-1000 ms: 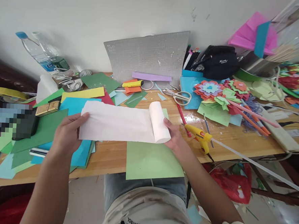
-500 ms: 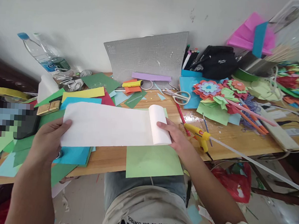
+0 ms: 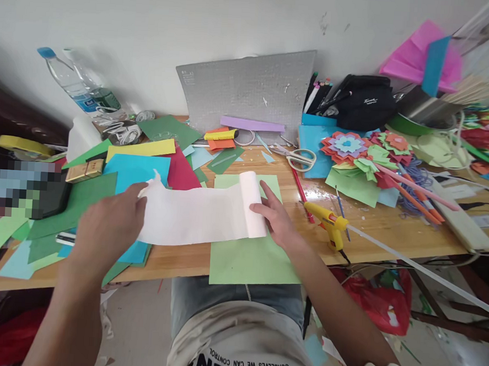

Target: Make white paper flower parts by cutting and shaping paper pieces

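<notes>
A strip of thin white paper (image 3: 193,213) stretches between my hands, coming off a small roll (image 3: 253,205) at its right end. My left hand (image 3: 116,219) is closed on the strip's left end, where the paper is crumpled around the fingers. At the roll's right side, my right hand (image 3: 275,215) grips it with the fingers partly spread. Beneath the roll lies a light green sheet (image 3: 248,263) on the wooden table (image 3: 173,264). Blue paper (image 3: 137,171) and a red sheet (image 3: 183,171) lie behind the strip.
Scissors (image 3: 298,157), a yellow glue gun (image 3: 329,221) and paper flowers (image 3: 348,148) are on the right. A yellow cutter (image 3: 221,134) lies before the grey board (image 3: 248,92). Bottles (image 3: 74,87) stand at the back left.
My left hand has moved right and now bunches the paper's end. The strip between my hands is shorter and less flat. My right hand and the roll have shifted slightly left.
</notes>
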A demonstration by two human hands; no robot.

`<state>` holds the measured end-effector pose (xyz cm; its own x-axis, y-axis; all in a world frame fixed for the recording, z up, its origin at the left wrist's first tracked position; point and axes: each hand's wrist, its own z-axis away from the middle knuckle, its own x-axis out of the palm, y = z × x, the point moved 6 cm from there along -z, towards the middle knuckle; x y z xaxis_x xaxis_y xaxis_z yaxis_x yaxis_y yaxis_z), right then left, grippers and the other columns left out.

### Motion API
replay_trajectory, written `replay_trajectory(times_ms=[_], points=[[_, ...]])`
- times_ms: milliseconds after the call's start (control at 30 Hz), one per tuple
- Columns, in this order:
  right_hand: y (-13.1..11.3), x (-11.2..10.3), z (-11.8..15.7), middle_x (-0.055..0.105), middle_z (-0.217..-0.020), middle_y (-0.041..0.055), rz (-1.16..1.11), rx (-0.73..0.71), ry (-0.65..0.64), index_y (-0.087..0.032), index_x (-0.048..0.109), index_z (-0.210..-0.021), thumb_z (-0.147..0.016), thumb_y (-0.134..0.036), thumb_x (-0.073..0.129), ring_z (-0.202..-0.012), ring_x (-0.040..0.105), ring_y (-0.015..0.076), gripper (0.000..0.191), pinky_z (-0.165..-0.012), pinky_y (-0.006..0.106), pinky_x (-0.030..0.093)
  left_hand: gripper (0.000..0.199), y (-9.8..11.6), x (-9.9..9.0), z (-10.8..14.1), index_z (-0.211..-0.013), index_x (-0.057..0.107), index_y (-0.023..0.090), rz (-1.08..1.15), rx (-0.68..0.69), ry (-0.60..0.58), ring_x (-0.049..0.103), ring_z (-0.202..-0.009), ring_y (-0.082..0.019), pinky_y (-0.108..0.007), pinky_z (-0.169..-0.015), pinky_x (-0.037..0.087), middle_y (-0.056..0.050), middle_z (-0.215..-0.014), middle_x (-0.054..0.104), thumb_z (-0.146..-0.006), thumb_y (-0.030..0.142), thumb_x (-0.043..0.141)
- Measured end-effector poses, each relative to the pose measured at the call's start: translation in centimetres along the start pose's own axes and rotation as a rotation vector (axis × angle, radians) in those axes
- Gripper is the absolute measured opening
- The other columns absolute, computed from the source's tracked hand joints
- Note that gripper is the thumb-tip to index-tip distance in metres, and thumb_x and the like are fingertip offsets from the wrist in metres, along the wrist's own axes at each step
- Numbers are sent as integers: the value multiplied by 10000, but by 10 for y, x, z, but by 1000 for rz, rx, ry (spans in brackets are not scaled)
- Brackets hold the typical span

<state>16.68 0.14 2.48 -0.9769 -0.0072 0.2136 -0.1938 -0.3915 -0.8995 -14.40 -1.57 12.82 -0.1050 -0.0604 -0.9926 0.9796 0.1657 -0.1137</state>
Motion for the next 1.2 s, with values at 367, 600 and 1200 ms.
replay_trajectory(times_ms=[367, 600, 1200], points=[[-2, 3, -3, 630, -1365, 50, 60, -141, -10, -281, 519, -1366, -701, -360, 760, -1211, 604, 314, 712, -984, 473, 517, 392, 139, 15, 9, -1227, 538, 120, -27, 318, -33, 718, -739, -306, -327, -614, 485, -124, -761, 690, -910, 56, 316], [0, 0, -6, 668, -1295, 34, 90, -148, 39, -282, 566, -1320, -692, -309, 720, -1139, 630, 295, 647, -973, 461, 513, 428, 150, 39, 17, -1343, 511, 130, 242, 402, 96, 710, -741, -290, -355, -636, 514, -123, -841, 721, -1014, 370, 379], [-16, -27, -1, 623, -1341, 28, 428, -305, 229, -305, 494, -1394, -710, -270, 572, -1227, 563, 315, 689, -1038, 511, 468, 356, 79, 83, 29, -1279, 576, 157, 289, 338, 303, 573, -1120, -320, -491, -942, 509, -197, -1283, 543, -968, 281, 456]])
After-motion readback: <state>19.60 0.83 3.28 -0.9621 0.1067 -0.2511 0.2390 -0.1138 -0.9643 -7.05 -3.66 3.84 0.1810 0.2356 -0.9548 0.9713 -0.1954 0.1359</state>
